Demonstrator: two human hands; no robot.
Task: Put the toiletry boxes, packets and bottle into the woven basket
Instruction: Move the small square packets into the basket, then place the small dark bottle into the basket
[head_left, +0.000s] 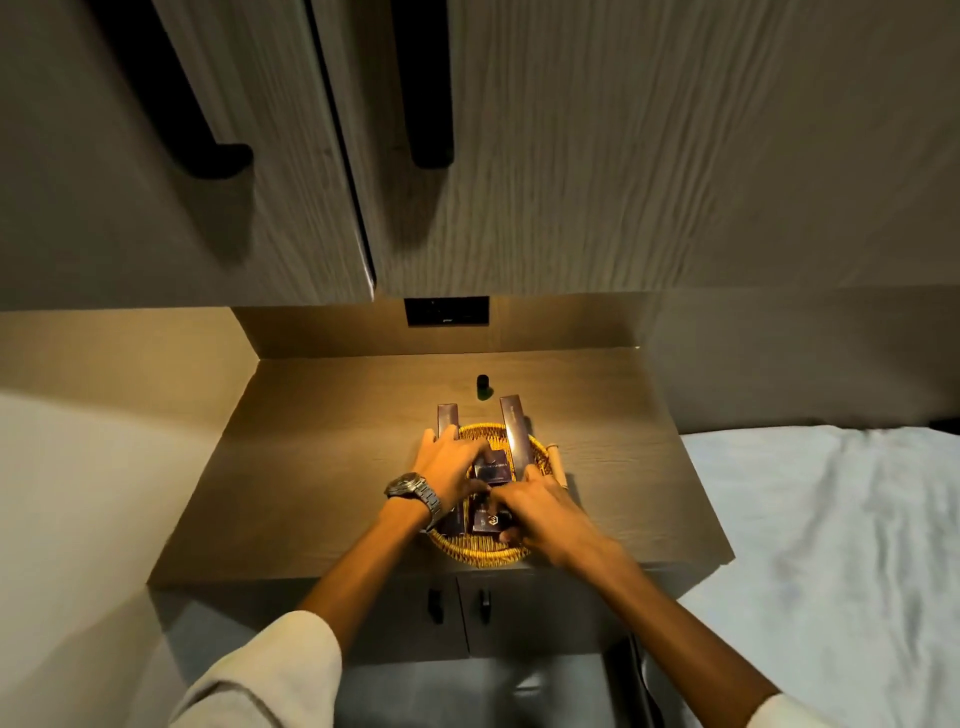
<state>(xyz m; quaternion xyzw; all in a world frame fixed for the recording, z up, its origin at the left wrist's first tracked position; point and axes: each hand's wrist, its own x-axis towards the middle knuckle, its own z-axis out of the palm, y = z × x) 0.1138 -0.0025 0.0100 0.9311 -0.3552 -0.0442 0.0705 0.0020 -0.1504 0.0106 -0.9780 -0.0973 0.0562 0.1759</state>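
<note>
Both hands in basket (485, 553) among boxes (492, 470). Left hand (451, 464) and right hand (540, 512) grips unclear. Bottle (483, 386) behind on counter (322, 467).

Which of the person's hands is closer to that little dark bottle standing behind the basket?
Left, narrowly. The left hand reaches over the basket's far side, just short of the bottle. The right hand lies nearer the person.

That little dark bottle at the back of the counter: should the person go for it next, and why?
Probably yes. The small dark bottle stands alone on the wooden counter, behind the woven basket, while the dark boxes seem to lie in or across the basket already. Both the left hand and right hand are busy over the boxes, so either could reach for it once free.
</note>
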